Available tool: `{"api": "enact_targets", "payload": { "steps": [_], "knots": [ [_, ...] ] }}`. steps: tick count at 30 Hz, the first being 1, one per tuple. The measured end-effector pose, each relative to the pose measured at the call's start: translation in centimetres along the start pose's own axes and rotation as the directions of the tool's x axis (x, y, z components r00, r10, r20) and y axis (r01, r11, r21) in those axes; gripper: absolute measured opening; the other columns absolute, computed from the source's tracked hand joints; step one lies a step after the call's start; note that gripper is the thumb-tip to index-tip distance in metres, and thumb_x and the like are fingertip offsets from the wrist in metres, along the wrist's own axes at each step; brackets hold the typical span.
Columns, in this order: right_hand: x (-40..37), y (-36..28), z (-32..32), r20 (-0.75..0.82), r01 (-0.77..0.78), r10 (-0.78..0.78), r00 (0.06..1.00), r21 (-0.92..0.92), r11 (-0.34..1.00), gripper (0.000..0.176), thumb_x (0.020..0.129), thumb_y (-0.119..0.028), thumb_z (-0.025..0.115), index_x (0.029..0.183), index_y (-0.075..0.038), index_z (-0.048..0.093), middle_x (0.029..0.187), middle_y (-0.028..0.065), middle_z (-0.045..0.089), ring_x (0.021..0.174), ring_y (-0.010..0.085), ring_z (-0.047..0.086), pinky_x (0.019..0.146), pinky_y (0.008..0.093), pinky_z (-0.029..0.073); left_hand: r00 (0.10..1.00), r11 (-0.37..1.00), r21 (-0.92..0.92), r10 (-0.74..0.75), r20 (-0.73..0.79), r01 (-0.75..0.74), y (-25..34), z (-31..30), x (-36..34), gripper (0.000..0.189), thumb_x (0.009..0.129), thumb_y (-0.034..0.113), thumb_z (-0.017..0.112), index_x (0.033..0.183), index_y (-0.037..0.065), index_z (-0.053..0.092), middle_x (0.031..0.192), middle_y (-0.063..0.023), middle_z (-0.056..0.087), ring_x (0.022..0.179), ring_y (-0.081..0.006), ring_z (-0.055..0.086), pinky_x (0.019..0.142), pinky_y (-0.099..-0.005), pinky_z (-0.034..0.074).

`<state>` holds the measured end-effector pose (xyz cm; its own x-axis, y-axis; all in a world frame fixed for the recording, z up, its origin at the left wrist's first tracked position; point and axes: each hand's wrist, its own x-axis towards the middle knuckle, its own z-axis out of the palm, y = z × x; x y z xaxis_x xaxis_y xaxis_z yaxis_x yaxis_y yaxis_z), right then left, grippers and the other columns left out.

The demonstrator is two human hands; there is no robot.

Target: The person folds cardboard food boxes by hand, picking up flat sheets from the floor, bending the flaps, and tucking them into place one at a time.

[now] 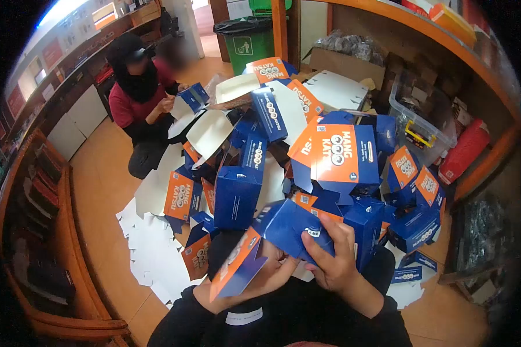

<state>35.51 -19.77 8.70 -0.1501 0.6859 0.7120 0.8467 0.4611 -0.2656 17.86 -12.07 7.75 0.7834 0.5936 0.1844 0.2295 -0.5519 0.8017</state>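
Note:
A partly folded blue and orange cardboard food box [289,226] is between my two hands, above my lap. My left hand [267,282] grips it from below near the orange flap, some fingers hidden behind the card. On the box's right end, my right hand [337,254] has its fingers and thumb closed around the blue panel. Just beyond stand a blue folded box [233,199] and a large orange-fronted box [333,153] in a heap of similar boxes.
White flat card blanks [153,248] spread over the floor at left. Across the heap, a crouching person [136,104] holds another blue box [194,97]. Behind are a green bin [248,43], a clear plastic tub [419,124] and a wooden shelf frame [446,43].

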Motion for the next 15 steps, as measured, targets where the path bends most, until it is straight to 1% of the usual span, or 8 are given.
{"api": "enact_targets", "payload": {
  "steps": [1,3,5,10,11,13,14,15],
  "knots": [
    [0.0,-0.1,0.0,0.016,-0.014,0.014,1.0,0.022,1.0,0.05,0.073,-0.032,0.065,0.118,-0.013,0.056,0.128,0.0187,0.04,0.106,0.0313,0.044,0.086,0.0401,0.035,0.999,0.989,0.142,0.024,0.026,-0.028,-0.7,-0.1,-0.2,0.042,0.09,0.024,0.048,0.123,0.003,0.033,0.111,-0.0148,0.049,0.106,-0.0227,0.052,0.088,-0.0299,0.043],
    [0.3,-0.3,-0.1,0.054,-0.036,0.032,0.998,0.067,0.997,0.05,0.073,-0.031,0.066,0.119,-0.014,0.056,0.131,0.0186,0.037,0.106,0.0311,0.044,0.085,0.0393,0.036,0.998,0.963,0.261,0.068,0.001,-0.066,-2.0,0.2,-0.8,0.04,0.092,0.028,0.043,0.124,0.005,0.036,0.118,-0.0143,0.046,0.113,-0.025,0.048,0.093,-0.0318,0.041],
    [0.4,-0.2,-0.2,0.098,-0.015,0.01,0.995,0.043,0.999,0.052,0.072,-0.031,0.067,0.12,-0.016,0.055,0.132,0.0197,0.036,0.108,0.0308,0.042,0.085,0.0389,0.035,0.995,0.969,0.241,0.076,-0.059,-0.06,-2.4,0.4,-1.0,0.041,0.091,0.031,0.043,0.124,0.006,0.039,0.121,-0.0132,0.045,0.114,-0.0253,0.046,0.094,-0.033,0.04],
    [0.2,0.1,0.8,0.067,0.023,-0.029,0.997,0.091,0.996,0.058,0.066,-0.024,0.073,0.12,-0.02,0.054,0.132,0.0234,0.034,0.106,0.0317,0.045,0.085,0.0393,0.035,0.967,0.985,-0.172,-0.029,-0.253,-0.015,-0.8,-0.3,-0.7,0.047,0.086,0.036,0.054,0.121,0.006,0.045,0.117,-0.0091,0.052,0.107,-0.0211,0.051,0.091,-0.0342,0.04],
    [0.5,0.0,0.8,0.063,0.022,-0.03,0.998,0.123,0.992,0.059,0.065,-0.022,0.074,0.12,-0.02,0.055,0.132,0.0241,0.034,0.105,0.032,0.046,0.085,0.0393,0.035,0.965,0.991,-0.137,-0.024,-0.262,-0.013,-0.7,-0.7,-0.5,0.045,0.084,0.036,0.056,0.119,0.007,0.047,0.114,-0.0079,0.053,0.105,-0.0205,0.052,0.089,-0.0336,0.041],
    [0.7,0.1,1.0,0.062,-0.01,-0.001,0.998,0.174,0.985,0.058,0.063,-0.019,0.075,0.118,-0.019,0.055,0.132,0.0249,0.034,0.104,0.0325,0.048,0.084,0.0394,0.036,0.967,0.996,0.087,0.042,-0.25,-0.021,-0.7,-1.6,-0.2,0.042,0.081,0.035,0.061,0.113,0.009,0.052,0.108,-0.0054,0.056,0.099,-0.0192,0.055,0.086,-0.0324,0.042],
    [0.7,0.1,1.3,0.066,-0.043,0.031,0.997,0.194,0.98,0.058,0.063,-0.017,0.075,0.117,-0.019,0.056,0.132,0.025,0.035,0.103,0.0327,0.049,0.083,0.0395,0.037,0.974,0.99,0.144,0.036,-0.225,-0.003,-0.7,-1.9,-0.1,0.041,0.08,0.035,0.064,0.111,0.009,0.054,0.106,-0.0041,0.058,0.096,-0.0186,0.056,0.084,-0.0317,0.042],
    [0.6,0.1,1.5,0.073,-0.075,0.06,0.996,0.215,0.974,0.057,0.062,-0.016,0.075,0.116,-0.018,0.057,0.132,0.0252,0.035,0.103,0.0329,0.049,0.082,0.0396,0.037,0.986,0.995,0.037,-0.085,-0.143,0.091,-0.4,-2.2,-0.1,0.041,0.08,0.035,0.063,0.112,0.01,0.053,0.109,-0.004,0.056,0.098,-0.0186,0.055,0.085,-0.0312,0.042]
  ]
}}
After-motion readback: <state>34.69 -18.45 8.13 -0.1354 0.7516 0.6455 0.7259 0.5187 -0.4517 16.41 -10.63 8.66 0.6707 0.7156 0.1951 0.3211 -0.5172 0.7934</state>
